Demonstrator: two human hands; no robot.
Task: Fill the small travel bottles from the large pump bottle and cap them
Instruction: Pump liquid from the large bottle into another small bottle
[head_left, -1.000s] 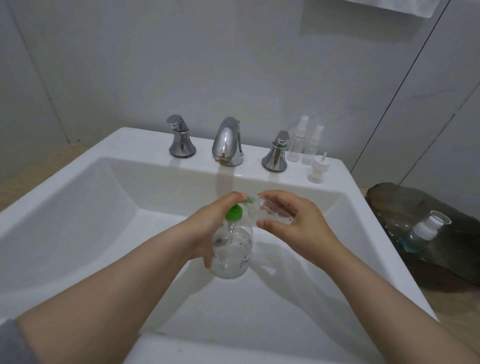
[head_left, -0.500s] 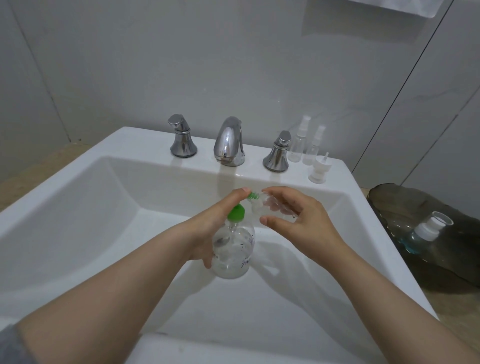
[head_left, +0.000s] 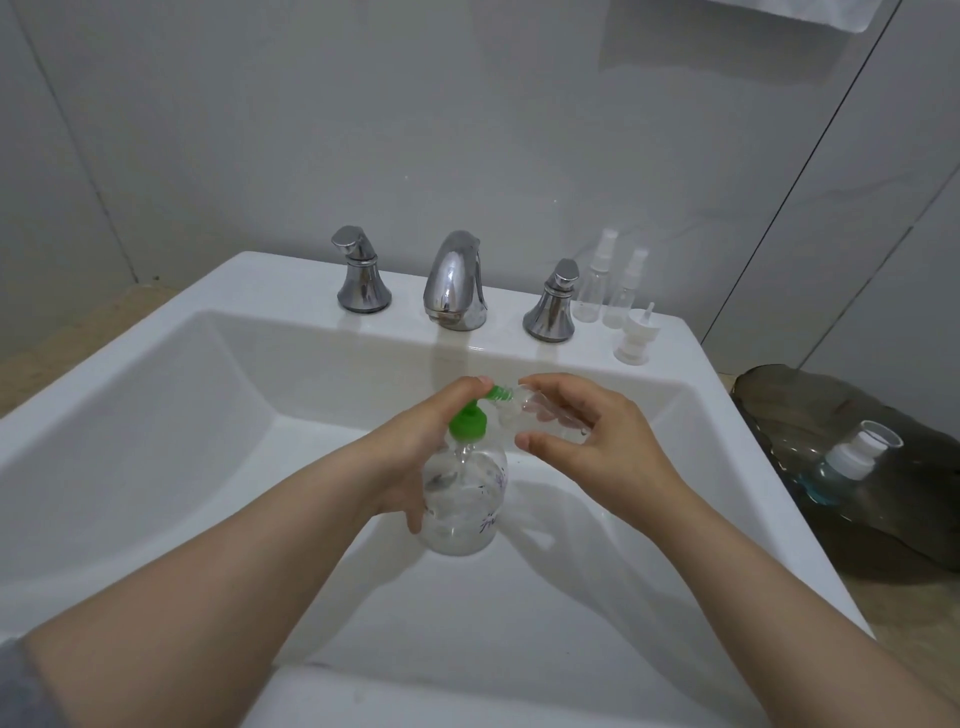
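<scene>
One white sink (head_left: 104, 441) fills most of the room in front of the person, and one dark tray (head_left: 810, 410) lies on the counter just right of it. In the tray lies one tilted bottle (head_left: 831, 473) with a white cap, partly filled with blue liquid.

Over the basin is one large pump bottle (head_left: 462, 499), upright, its long axis vertical and its green nozzle pointing right. It holds clear liquid, though how full it is I can't make out through the glare. The left hand (head_left: 415, 447) grasps it round the neck, fingers lying over the green pump head.

On the back ledge stand one chrome spout (head_left: 454, 283) and two tap handles, left (head_left: 361, 273) and right (head_left: 553, 304).

There are three small clear travel bottles. The right hand (head_left: 597, 447) pinches one travel bottle (head_left: 540, 415) between thumb and fingers; it lies nearly level, long axis left to right, mouth pointing left and meeting the nozzle tip. The other two, one (head_left: 592, 291) beside the other (head_left: 626, 296), stand upright by the right handle with spray tops on. One loose white spray top (head_left: 635, 338) sits just in front of them.
</scene>
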